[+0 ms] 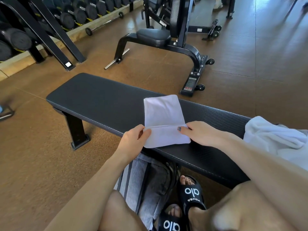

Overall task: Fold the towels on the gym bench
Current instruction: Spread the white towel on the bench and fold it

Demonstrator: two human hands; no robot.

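Both hands, left hand (133,139) and right hand (198,133), are pinching the near flap of the white towel (164,120) lying on the bench (100,99), and should be aligning edges squarely before pressing flat.

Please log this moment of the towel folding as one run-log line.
step: folding white towel on bench | left hand: pinches near flap | right hand: pinches near flap | unfolded towel pile: bench's right end

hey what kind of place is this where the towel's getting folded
Almost certainly a gym's free-weights area. A rack of dumbbells lines the far wall, an adjustable bench stands behind the flat bench, and a barbell lies on the rubber floor.
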